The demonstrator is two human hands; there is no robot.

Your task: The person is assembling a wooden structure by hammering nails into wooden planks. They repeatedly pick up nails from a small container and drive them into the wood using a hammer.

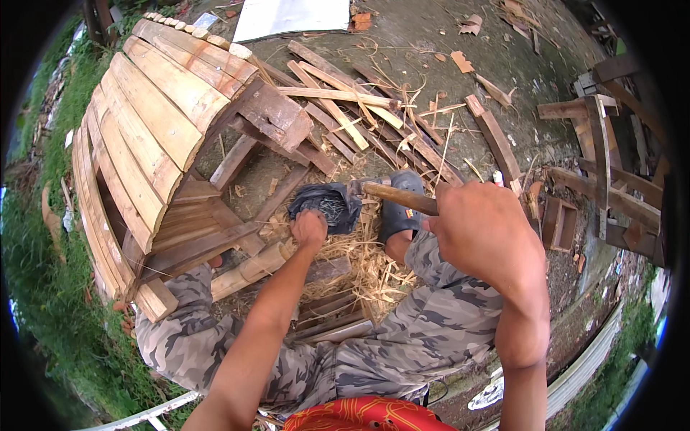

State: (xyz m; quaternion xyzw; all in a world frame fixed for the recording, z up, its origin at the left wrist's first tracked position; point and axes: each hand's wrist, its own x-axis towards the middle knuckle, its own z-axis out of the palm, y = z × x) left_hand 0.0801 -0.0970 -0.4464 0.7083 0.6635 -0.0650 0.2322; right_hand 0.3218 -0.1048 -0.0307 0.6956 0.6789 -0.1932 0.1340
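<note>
My right hand [481,237] is raised, wrapped round the wooden handle of a hammer [399,197]; the hammer's metal head lies over the far side of the bag. Down at a black plastic bag [346,215] full of thin grey nails [329,205], my left hand [309,227] dips in at the near left rim. Its fingers are bent together, and their tips are hidden. To the left stands a curved piece of furniture [154,136] made of pale bamboo slats over a dark wood frame, tilted on the ground.
Wood shavings [363,262] cover the ground between my legs. Loose wooden strips [381,129] lie in a heap ahead. A dark clog [399,215] is on my right foot. A wooden frame [604,158] stands far right; a white panel [287,16] lies at the back.
</note>
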